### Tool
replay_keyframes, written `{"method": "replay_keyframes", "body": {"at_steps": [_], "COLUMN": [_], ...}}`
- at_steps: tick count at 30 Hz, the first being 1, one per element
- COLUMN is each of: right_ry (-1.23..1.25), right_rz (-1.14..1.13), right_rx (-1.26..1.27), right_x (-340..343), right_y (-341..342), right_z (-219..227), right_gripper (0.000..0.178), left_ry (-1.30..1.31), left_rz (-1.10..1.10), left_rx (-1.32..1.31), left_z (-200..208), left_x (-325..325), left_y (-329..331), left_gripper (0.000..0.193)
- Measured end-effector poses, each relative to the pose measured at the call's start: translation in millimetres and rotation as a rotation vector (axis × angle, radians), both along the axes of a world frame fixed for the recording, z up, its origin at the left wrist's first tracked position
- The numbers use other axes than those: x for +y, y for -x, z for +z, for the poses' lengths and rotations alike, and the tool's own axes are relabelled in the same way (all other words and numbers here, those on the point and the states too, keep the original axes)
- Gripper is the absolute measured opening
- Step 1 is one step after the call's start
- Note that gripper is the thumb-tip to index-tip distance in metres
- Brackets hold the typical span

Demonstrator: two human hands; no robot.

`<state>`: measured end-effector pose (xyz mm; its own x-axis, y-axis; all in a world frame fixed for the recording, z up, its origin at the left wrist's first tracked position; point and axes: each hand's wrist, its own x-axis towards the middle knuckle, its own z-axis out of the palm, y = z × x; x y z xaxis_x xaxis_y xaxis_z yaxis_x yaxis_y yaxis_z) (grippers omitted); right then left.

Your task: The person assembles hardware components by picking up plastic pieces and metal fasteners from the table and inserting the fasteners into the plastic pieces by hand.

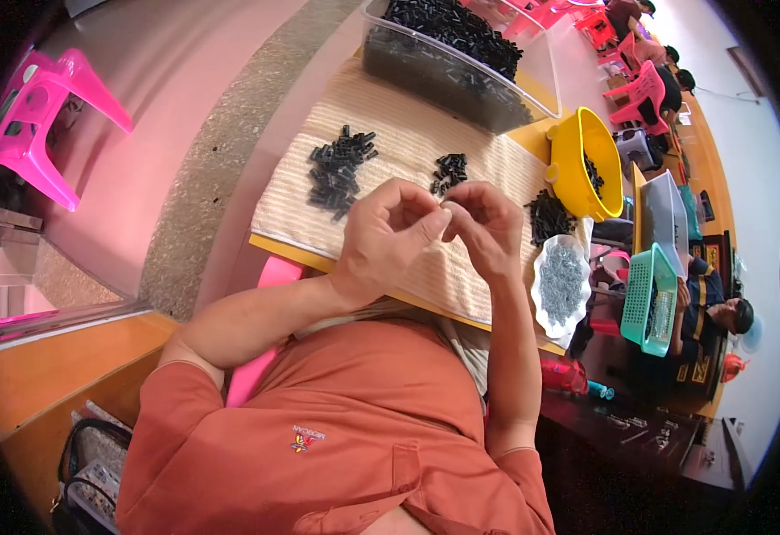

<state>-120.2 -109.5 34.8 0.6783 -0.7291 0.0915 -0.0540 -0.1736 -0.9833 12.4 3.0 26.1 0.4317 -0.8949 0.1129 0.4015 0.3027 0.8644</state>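
Observation:
My left hand (388,236) and my right hand (486,230) meet above the near part of a striped cloth (309,125) on the table. Thumbs and fingertips are pinched together; whatever sits between them is too small and covered to make out. Just beyond the fingertips lies a small heap of short black pieces (450,168). A larger heap of black tube-like pieces (336,169) is to the left, partly behind my left hand. Right of my right hand are another black heap (550,217) and a scalloped white dish (541,308) filled with tiny silvery metal parts.
A big clear plastic bin (448,64) of black pieces stands at the far edge. Beside it is a yellow tub (565,165) with more black pieces. Farther right are a green basket (639,290) and a person (706,299). A pink stool (42,134) stands on the floor at left.

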Motion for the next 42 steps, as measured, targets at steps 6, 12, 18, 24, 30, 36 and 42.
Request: {"method": "replay_keyframes", "body": {"at_steps": [6, 12, 18, 24, 30, 36, 42], "right_ry": [-0.120, -0.133, -0.061, 0.331, 0.726, 0.627, 0.613], "right_rz": [-0.036, -0.072, -0.098, -0.122, -0.126, -0.085, -0.271], "right_rx": [-0.215, -0.358, -0.444, -0.201, 0.060, 0.141, 0.183], "right_x": [20, 26, 32, 37, 46, 53, 22], "right_y": [26, 28, 25, 32, 37, 45, 78], "right_z": [-3, -10, -16, -10, 4, 10, 14], "right_gripper": [0.013, 0.013, 0.013, 0.013, 0.025, 0.032, 0.026], "left_ry": [-0.038, -0.108, -0.124, -0.174, -0.138, -0.137, -0.169], "left_rz": [-0.230, -0.430, -0.505, -0.529, -0.518, -0.479, -0.434], "left_rx": [0.045, 0.282, 0.391, 0.341, 0.267, 0.180, 0.212], "left_z": [-7, -12, -14, -11, -14, -15, -15], "left_x": [-3, -5, -7, -6, -7, -6, -9], "left_y": [1, -1, -4, -7, -5, -2, -7], "left_gripper": [0.015, 0.012, 0.012, 0.015, 0.014, 0.013, 0.017]}}
